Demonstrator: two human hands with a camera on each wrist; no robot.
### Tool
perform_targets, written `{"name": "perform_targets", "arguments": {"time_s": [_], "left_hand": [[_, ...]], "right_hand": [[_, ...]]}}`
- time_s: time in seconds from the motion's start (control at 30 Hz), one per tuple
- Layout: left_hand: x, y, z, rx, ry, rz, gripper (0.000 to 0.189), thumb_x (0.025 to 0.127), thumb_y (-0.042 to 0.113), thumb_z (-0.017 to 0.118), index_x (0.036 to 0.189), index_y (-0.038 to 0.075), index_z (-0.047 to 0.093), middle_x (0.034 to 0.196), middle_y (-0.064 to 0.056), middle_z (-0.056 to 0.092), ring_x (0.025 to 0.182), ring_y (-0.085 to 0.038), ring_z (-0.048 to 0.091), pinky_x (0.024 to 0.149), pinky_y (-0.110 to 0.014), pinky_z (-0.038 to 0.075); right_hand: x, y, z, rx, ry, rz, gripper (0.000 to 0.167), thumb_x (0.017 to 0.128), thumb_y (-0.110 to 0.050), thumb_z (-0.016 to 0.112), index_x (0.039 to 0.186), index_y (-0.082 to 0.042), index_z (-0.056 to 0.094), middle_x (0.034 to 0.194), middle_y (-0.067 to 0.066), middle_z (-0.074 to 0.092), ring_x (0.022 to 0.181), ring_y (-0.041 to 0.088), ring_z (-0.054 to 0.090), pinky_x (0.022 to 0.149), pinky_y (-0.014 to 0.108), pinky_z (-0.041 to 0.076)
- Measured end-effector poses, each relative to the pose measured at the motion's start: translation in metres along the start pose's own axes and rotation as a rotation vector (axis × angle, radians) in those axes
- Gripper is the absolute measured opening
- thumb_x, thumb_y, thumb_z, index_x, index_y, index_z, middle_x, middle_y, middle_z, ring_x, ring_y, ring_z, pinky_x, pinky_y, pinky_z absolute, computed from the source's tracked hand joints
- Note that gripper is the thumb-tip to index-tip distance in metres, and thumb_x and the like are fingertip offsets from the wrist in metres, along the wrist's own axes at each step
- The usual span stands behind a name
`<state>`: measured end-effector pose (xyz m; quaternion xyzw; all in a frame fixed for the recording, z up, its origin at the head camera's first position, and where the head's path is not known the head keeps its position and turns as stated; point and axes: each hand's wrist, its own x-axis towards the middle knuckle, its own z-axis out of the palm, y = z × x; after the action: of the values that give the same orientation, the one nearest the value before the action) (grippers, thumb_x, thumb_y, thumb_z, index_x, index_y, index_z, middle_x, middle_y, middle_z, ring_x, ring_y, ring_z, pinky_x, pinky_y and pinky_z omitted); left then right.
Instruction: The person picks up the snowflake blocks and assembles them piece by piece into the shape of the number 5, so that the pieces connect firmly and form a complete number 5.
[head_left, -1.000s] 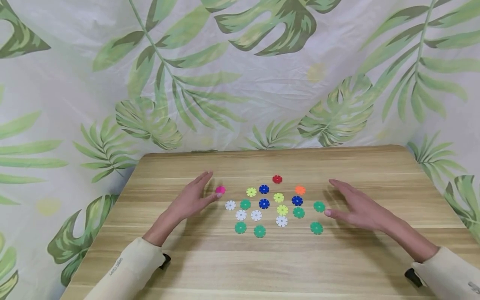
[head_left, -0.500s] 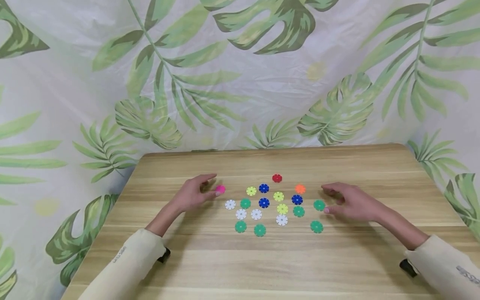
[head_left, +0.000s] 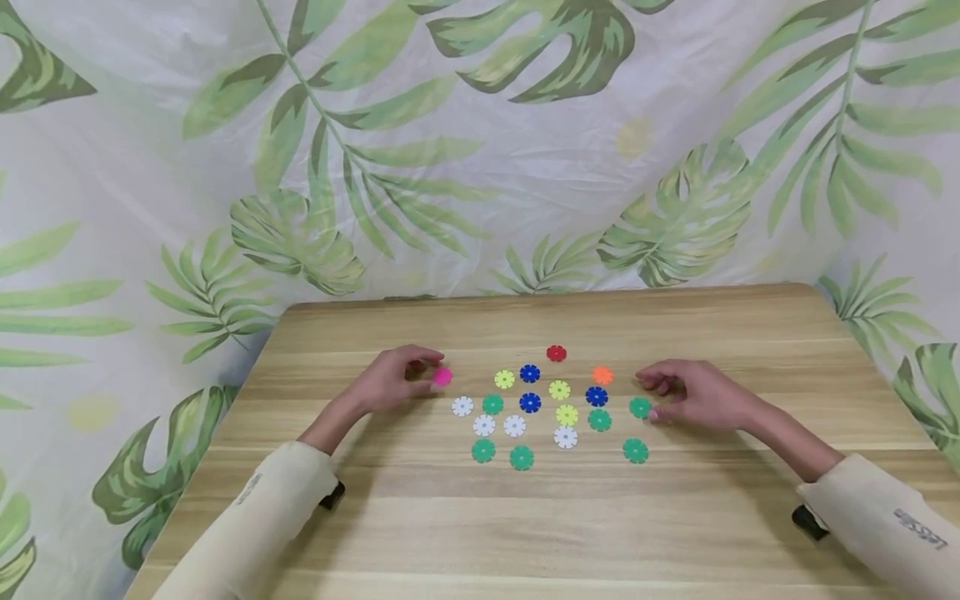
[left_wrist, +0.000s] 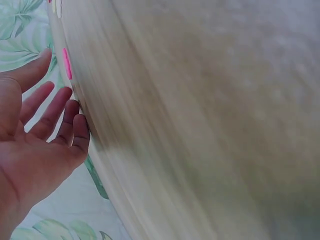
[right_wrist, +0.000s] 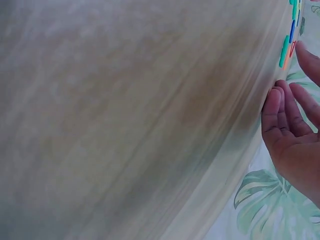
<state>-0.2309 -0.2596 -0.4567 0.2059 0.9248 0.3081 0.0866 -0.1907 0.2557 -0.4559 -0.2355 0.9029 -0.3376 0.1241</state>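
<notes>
Small notched plastic discs lie flat on the table, several of them green, white, blue and yellow. My left hand (head_left: 392, 379) is at the left end of the group, its thumb tip beside a pink disc (head_left: 443, 377). The left wrist view shows the pink disc (left_wrist: 67, 64) apart from the loosely bent fingers (left_wrist: 50, 117). At the right end, my right hand (head_left: 697, 393) has its thumb tip by a green disc (head_left: 640, 407). Its fingers (right_wrist: 280, 107) are bent with nothing held. Between the hands lie a red disc (head_left: 557, 353), an orange disc (head_left: 602, 375) and the others.
The wooden table (head_left: 480, 533) has its far edge against a leaf-patterned cloth (head_left: 450, 167). A lower green disc (head_left: 635, 451) lies in front of my right hand. Each cream sleeve has a dark wrist device (head_left: 810, 522) under its cuff.
Both hands' fingers have bent inward from a straighter spread, and the right hand has come slightly nearer the discs. The discs have stayed in their places.
</notes>
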Motion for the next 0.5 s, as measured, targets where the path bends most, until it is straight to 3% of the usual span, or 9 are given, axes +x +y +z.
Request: {"name": "perform_targets", "arguments": {"time_s": [0.23,0.5], "left_hand": [[0.006,0.006,0.003,0.015,0.002,-0.026,0.048,0.094,0.01,0.084,0.139,0.003,0.069,0.135,-0.015,0.073,0.115,-0.03,0.068,0.105,-0.051,0.056],[0.012,0.01,0.008,0.007,0.008,-0.042,0.043,0.092,0.001,0.082,0.134,0.004,0.072,0.124,-0.012,0.075,0.106,-0.027,0.066,0.098,-0.046,0.058]], "right_hand": [[0.004,-0.004,0.0,0.013,-0.007,-0.048,0.052,0.091,-0.02,0.088,0.135,0.0,0.07,0.117,0.006,0.078,0.104,0.019,0.07,0.084,0.025,0.061],[0.005,-0.006,0.006,0.016,-0.001,-0.041,0.041,0.089,-0.013,0.088,0.127,-0.005,0.076,0.111,0.002,0.079,0.096,0.015,0.07,0.08,0.022,0.059]]}}
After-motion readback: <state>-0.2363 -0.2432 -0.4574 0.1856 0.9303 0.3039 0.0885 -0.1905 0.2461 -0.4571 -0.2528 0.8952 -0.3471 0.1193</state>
